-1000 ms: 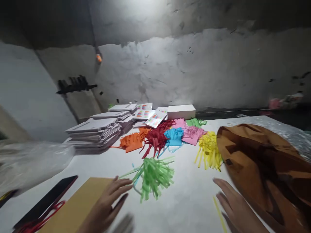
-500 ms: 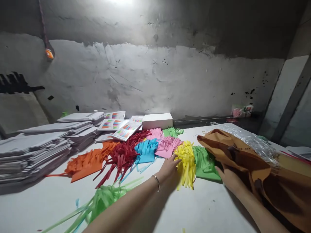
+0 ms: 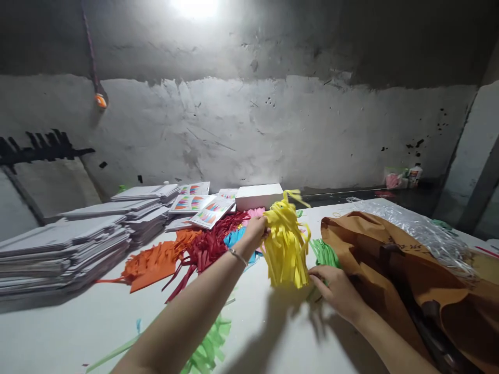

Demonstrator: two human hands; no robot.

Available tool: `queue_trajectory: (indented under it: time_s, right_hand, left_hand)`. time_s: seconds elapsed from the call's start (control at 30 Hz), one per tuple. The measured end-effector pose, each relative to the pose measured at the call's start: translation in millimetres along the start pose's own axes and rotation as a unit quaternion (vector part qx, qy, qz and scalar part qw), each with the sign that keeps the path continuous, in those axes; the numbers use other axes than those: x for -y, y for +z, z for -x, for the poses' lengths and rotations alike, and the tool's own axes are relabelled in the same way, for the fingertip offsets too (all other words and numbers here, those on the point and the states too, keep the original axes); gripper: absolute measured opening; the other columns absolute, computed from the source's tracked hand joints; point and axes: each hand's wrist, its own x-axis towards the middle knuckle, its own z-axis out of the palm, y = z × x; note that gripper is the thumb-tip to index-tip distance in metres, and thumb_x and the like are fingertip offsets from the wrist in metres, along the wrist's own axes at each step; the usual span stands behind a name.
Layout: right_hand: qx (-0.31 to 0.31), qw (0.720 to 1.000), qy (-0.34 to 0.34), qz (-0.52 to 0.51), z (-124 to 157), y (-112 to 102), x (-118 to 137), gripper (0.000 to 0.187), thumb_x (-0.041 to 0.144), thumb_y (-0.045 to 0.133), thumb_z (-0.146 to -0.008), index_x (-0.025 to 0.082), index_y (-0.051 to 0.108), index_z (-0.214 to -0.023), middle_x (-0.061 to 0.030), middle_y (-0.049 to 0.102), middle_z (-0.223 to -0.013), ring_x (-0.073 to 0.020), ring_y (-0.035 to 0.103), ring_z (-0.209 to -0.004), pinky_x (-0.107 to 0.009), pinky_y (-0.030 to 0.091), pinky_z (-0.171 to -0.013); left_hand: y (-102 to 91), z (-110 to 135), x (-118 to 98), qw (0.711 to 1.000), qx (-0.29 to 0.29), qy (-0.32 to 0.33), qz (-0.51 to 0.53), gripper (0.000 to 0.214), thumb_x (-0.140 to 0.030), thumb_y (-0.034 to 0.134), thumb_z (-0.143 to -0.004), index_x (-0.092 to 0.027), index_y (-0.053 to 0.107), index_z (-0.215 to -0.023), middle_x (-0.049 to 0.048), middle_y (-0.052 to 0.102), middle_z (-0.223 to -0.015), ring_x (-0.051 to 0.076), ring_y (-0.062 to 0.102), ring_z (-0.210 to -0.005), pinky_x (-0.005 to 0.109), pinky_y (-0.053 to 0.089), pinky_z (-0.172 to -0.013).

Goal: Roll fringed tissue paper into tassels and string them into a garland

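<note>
Yellow fringe bundle: one; held up clear of the table, over its middle towards the far edge.
Long axis: stood about upright; gathered end on top, loose strips hung straight down, tips just above the surface, one strip curled out at the top.
Left hand: reached in from the near edge; fingers closed tight round the bundle's upper left end, thumb and fingertips pinching the gathered paper; thin bracelet on the wrist.
Right hand: lay low on the surface just right of the strip tips; fingers loosely spread and slack, gripped nothing, rested on the dark green fringe.
Dark green fringe: one; flat, between the yellow strips and the brown bag.
Other fringes: one orange, one red, one blue, at least one pink, mostly hidden; side by side in a row left of the left hand.
Light green fringe: one; at the near edge, below the left forearm.
Brown bag: one; crumpled along the right edge, beside the right hand.
Clear plastic: one sheet or bag; behind the brown bag.
White box: one; at the far edge.
Printed cards: several; fanned left of the box, exact count unclear.
White sheet stacks: several piles along the left edge; number not certain.
</note>
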Motion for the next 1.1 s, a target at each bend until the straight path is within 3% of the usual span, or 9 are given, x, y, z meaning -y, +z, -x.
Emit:
queue_trajectory:
  time_s: [0.17, 0.3, 0.4, 0.5, 0.67, 0.77, 0.9, 1.0, 1.1]
  right_hand:
    - [-0.017, 1.0, 0.009, -0.014, 7.5, -18.8, 1.8, 0.026, 0.024, 0.055, -0.091, 0.022, 0.07, -0.071, 0.0009, 0.071, -0.063, -0.0183, 0.068, -0.057, -0.026, 0.05, -0.053]
    - [-0.098, 0.995, -0.009, -0.02, 15.6, -38.2, 21.6, 0.022, 0.031, 0.054, -0.095, 0.021, 0.073, -0.089, -0.0041, 0.077, -0.085, -0.0206, 0.073, -0.076, -0.029, 0.056, -0.067]
    - [-0.146, 0.988, -0.039, -0.026, 19.9, -38.5, 54.0, 0.022, 0.034, 0.054, -0.097, 0.021, 0.071, -0.099, -0.0069, 0.076, -0.096, -0.0216, 0.072, -0.089, -0.031, 0.056, -0.08]
    - [-0.125, 0.989, -0.065, -0.037, 28.4, -16.0, 89.1, 0.02, 0.032, 0.054, -0.098, 0.022, 0.071, -0.097, -0.0051, 0.074, -0.091, -0.02, 0.071, -0.084, -0.03, 0.056, -0.077]
    - [-0.062, 0.996, -0.044, -0.043, 62.2, 40.0, 118.7, 0.026, 0.029, 0.06, -0.092, 0.018, 0.071, -0.113, -0.0101, 0.074, -0.1, -0.0253, 0.073, -0.09, -0.036, 0.06, -0.079]
    - [-0.032, 0.998, -0.021, -0.052, 81.4, 56.2, 121.1, 0.025, 0.025, 0.056, -0.094, 0.02, 0.073, -0.112, -0.0097, 0.075, -0.104, -0.0236, 0.074, -0.093, -0.034, 0.061, -0.082]
    - [-0.034, 0.997, -0.004, -0.071, 88.3, 62.5, 120.1, 0.026, 0.019, 0.05, -0.096, 0.021, 0.075, -0.102, -0.0067, 0.078, -0.097, -0.0199, 0.075, -0.087, -0.029, 0.061, -0.078]
    - [-0.061, 0.995, -0.009, -0.083, 87.3, 67.4, 119.5, 0.022, 0.019, 0.053, -0.093, 0.021, 0.075, -0.094, -0.0055, 0.078, -0.087, -0.0202, 0.075, -0.078, -0.029, 0.061, -0.071]
    - [-0.086, 0.991, -0.02, -0.098, 89.0, 73.3, 120.1, 0.02, 0.021, 0.056, -0.092, 0.022, 0.076, -0.091, -0.0049, 0.077, -0.083, -0.0204, 0.074, -0.074, -0.03, 0.06, -0.068]
  left_hand:
    - [-18.9, 14.2, -48.6, 0.995, 0.055, -0.052, -0.061, 0.029, -0.032, 0.063, -0.098, -0.015, 0.062, -0.121, 0.0082, 0.066, -0.116, 0.02, 0.068, -0.093, 0.038, 0.06, -0.079]
    - [-31.3, 72.9, -52.6, 0.992, 0.103, -0.035, -0.057, 0.02, -0.032, 0.062, -0.098, -0.013, 0.062, -0.106, 0.0026, 0.068, -0.087, 0.014, 0.068, -0.067, 0.025, 0.055, -0.056]
    - [-35.7, 133.8, -37.4, 0.993, 0.113, 0.001, -0.023, 0.028, -0.042, 0.065, -0.093, -0.016, 0.056, -0.098, 0.0002, 0.066, -0.075, 0.015, 0.07, -0.061, 0.019, 0.049, -0.046]
    - [-33.3, 197.9, -8.0, 0.995, 0.095, 0.012, 0.008, 0.045, -0.06, 0.065, -0.085, -0.019, 0.051, -0.098, -0.0034, 0.063, -0.067, 0.013, 0.068, -0.054, 0.015, 0.041, -0.039]
    - [-33.4, 270.6, 35.8, 0.978, 0.107, -0.145, 0.105, 0.052, -0.066, 0.063, -0.082, -0.019, 0.056, -0.102, -0.0063, 0.058, -0.063, 0.004, 0.044, -0.032, 0.016, 0.021, -0.031]
    - [-45.3, 284.0, 48.2, 0.967, 0.106, -0.197, 0.122, 0.052, -0.065, 0.061, -0.083, -0.017, 0.06, -0.104, -0.0045, 0.06, -0.066, 0.003, 0.041, -0.032, 0.017, 0.019, -0.032]
    - [-59.8, 285.2, 65.9, 0.973, 0.123, -0.188, 0.058, 0.057, -0.054, 0.072, -0.078, -0.017, 0.061, -0.12, -0.0077, 0.053, -0.054, 0.007, 0.043, -0.036, 0.017, 0.026, -0.035]
    - [-63.3, 282.6, 83.1, 0.982, 0.119, -0.138, 0.041, 0.056, -0.057, 0.073, -0.077, -0.017, 0.063, -0.115, 0.0006, 0.068, -0.085, 0.001, 0.039, -0.035, 0.018, 0.027, -0.033]
    - [-64.1, 278.8, 98.6, 0.986, 0.125, -0.105, 0.035, 0.06, -0.065, 0.072, -0.076, -0.017, 0.063, -0.111, 0.0064, 0.069, -0.106, -0.001, 0.038, -0.034, 0.018, 0.026, -0.031]
